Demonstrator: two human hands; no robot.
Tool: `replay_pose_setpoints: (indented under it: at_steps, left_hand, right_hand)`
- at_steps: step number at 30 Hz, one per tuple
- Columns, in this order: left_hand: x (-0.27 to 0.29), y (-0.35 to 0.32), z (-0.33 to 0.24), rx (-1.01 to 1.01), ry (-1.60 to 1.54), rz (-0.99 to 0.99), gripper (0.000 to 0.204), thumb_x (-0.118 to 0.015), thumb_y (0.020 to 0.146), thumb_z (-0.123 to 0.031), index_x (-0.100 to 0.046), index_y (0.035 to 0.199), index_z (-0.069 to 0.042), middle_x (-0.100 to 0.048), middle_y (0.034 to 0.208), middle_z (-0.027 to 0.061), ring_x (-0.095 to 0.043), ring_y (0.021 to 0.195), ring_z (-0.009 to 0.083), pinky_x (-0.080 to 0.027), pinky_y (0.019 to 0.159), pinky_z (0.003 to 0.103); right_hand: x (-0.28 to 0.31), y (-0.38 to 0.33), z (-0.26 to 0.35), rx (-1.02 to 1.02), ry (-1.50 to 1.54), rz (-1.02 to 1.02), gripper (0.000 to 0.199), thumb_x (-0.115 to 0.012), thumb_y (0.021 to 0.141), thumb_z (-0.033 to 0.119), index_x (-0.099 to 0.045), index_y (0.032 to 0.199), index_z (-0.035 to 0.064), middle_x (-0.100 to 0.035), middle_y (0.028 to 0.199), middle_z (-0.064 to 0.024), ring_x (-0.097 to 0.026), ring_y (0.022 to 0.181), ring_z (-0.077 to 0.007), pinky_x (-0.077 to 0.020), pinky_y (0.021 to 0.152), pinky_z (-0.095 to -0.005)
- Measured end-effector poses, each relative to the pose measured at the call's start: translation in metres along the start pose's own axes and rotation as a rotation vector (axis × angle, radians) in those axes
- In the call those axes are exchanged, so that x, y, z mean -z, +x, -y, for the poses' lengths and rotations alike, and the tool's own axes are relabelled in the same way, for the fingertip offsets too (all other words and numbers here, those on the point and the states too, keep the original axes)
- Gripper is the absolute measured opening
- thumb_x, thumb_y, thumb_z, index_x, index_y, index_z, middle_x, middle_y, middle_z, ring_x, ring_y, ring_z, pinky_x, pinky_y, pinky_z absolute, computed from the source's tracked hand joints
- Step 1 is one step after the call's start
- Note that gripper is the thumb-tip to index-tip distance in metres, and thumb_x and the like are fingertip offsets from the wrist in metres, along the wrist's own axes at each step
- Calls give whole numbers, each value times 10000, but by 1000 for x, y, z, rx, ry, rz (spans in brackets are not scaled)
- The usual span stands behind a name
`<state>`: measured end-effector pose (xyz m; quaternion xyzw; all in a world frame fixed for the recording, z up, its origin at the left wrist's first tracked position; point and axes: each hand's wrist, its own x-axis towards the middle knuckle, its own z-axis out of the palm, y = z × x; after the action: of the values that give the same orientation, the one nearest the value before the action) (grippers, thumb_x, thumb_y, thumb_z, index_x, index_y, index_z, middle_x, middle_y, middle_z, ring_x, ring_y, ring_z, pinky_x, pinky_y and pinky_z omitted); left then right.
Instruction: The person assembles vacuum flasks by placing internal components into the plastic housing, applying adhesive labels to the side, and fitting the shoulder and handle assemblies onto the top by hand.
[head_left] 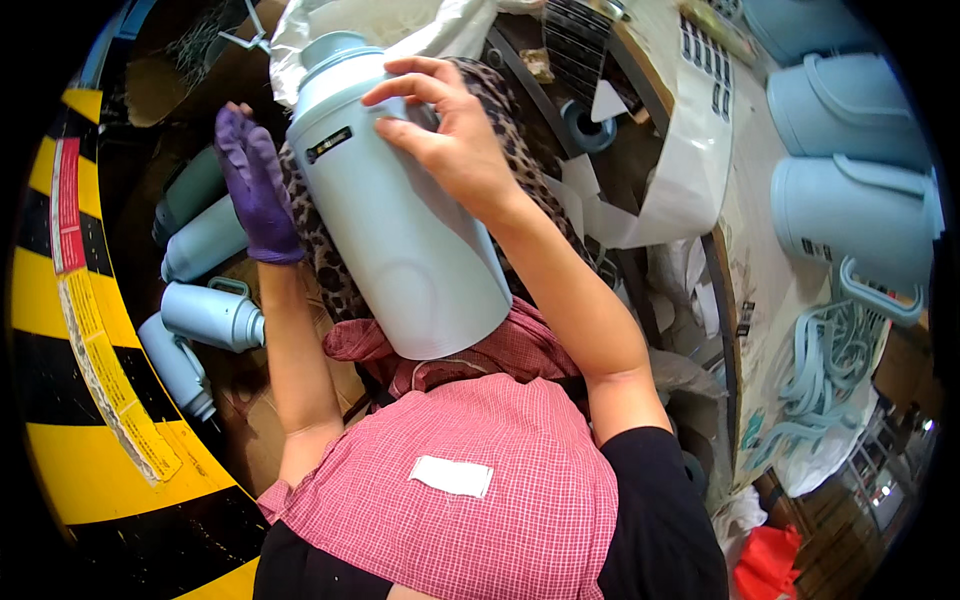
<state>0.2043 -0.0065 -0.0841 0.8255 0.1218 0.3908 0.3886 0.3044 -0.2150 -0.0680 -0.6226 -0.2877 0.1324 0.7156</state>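
Observation:
A large light-blue vacuum flask body lies tilted across my lap, its neck pointing away from me and its base against my apron. A small dark label sits on its shoulder. My right hand, bare, grips the flask near the neck, with fingers curled over the shoulder and the thumb on the near side. Part of what lies under that palm is hidden. My left hand, in a purple glove with a fingertip bare, is held up flat at the left of the flask. Its fingers are stretched out, holding nothing.
Several light-blue flasks lie low on the left, beside a yellow-and-black striped edge. On the right, large blue jugs and a pile of blue handles rest on a worn table. A label strip hangs nearby.

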Motion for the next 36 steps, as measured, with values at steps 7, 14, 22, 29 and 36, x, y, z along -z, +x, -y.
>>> replay_pose_setpoints:
  at_steps: [7, 14, 22, 29, 36]
  left_hand:
    - [15, 18, 11, 395, -284, 80, 499, -464, 1078, -335, -484, 1429, 19, -482, 1481, 181, -555, 1288, 271, -448, 1084, 365]
    - [2, 109, -48, 445, -146, 762, 494, -584, 953, -232, -580, 1323, 95, -642, 1315, 203, -639, 1165, 267, -466, 1030, 321]
    - [128, 96, -88, 566, 125, 791, 560, -639, 908, -395, -564, 1362, -76, -492, 1338, 162, -531, 1220, 295, -425, 1093, 441]
    - [178, 62, -80, 579, 101, 97, 534, -557, 980, -314, -510, 1405, 4, -536, 1389, 183, -559, 1261, 319, -417, 1112, 438]
    - [233, -45, 16, -12, 692, 293, 519, -543, 1032, -297, -469, 1467, -23, -461, 1532, 135, -490, 1359, 292, -405, 1128, 431]
  right_hand:
    - [124, -8, -118, -298, 265, -838, 156, -664, 930, 88, -751, 1047, 32, -727, 1014, -43, -639, 907, -114, -506, 825, -264]
    - [303, -69, -420, -915, -519, -1447, 272, -612, 880, 124, -764, 1080, 18, -735, 1134, -213, -706, 1069, -338, -551, 934, -429]
    - [380, -112, -522, -1195, -344, -1269, 442, -667, 921, 264, -679, 1188, -87, -704, 1183, -256, -706, 1066, -351, -549, 898, -411]
    - [365, -127, -423, -1227, -75, -1764, 450, -589, 959, 256, -648, 1239, -92, -643, 1315, -238, -658, 1167, -324, -549, 908, -421]
    - [305, -128, -333, -654, 64, -1581, 676, -723, 823, 209, -505, 1402, -64, -560, 1413, -228, -582, 1230, -367, -468, 996, -444]
